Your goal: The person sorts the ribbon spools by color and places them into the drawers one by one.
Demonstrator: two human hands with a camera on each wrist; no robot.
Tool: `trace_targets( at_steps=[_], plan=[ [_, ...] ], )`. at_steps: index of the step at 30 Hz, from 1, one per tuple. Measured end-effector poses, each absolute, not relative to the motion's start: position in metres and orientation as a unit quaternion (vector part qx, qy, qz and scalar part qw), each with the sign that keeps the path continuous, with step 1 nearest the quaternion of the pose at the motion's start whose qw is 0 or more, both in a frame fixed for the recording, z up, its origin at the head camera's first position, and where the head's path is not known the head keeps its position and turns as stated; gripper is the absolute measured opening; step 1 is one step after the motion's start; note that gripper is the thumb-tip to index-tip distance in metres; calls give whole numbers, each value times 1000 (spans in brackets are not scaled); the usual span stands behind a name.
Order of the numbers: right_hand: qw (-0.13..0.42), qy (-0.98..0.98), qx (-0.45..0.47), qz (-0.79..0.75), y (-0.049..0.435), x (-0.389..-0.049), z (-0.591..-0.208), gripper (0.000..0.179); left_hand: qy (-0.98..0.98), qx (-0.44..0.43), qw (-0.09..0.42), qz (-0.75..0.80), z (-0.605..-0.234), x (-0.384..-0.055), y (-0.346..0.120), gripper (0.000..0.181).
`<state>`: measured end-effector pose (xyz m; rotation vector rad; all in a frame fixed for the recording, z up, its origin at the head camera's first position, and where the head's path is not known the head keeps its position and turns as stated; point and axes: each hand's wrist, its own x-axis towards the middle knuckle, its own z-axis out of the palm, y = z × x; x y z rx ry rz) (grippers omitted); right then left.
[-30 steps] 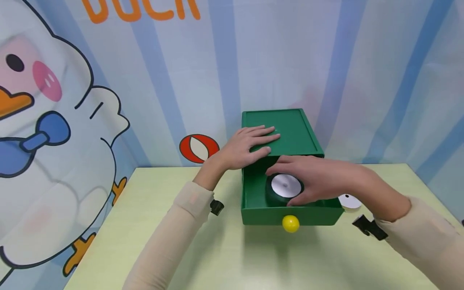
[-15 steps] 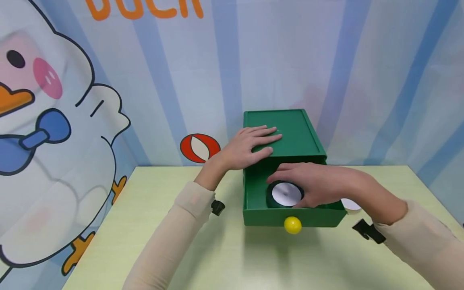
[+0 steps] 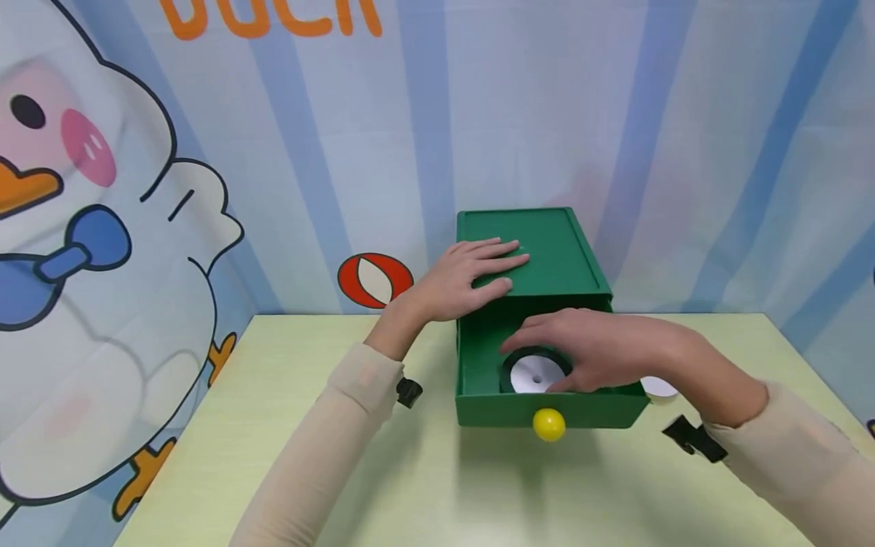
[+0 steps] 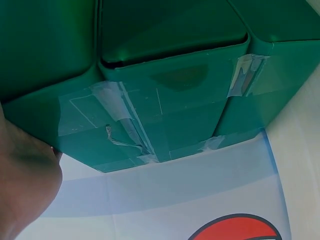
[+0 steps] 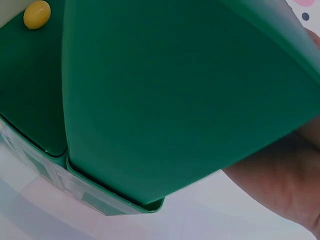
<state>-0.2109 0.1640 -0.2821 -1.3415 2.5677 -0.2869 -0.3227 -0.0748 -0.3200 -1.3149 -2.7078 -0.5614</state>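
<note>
A green drawer unit (image 3: 547, 262) stands near the back of the table, its top drawer (image 3: 488, 412) pulled out toward me. My left hand (image 3: 461, 281) rests flat on the unit's top with fingers spread. My right hand (image 3: 591, 346) reaches into the drawer, thumb at the near side and fingers at the far side of a round black piece (image 3: 507, 374) with a white disc face. The drawer front hides that piece's near edge. In the right wrist view the drawer's outer side (image 5: 175, 100) covers most of the scene, and part of the right hand (image 5: 290, 175) shows behind it.
A yellow knob (image 3: 549, 425) sticks out from the drawer front. On the pale table (image 3: 328, 349), a white round thing (image 3: 659, 389) lies right of the unit, partly behind my right hand. Clear tape (image 4: 117, 105) joins the stacked green sections. A printed cloth (image 3: 519, 99) hangs behind.
My right hand and the round piece have moved a little lower into the drawer, and the white face is now partly cut off by the drawer front. My left hand stays on top.
</note>
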Motion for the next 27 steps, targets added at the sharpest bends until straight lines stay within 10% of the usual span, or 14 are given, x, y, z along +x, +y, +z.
trace_targets(
  at_steps=[15,27],
  plan=[
    [103,885,-437,-126,170,-202,-266,51,-883,-428,34,-188,-320,-322,-75,54],
    [-37,890,-394,-229,199,-170,-258,33,-883,-426,39,-192,-321,-322,-75,54]
  ],
)
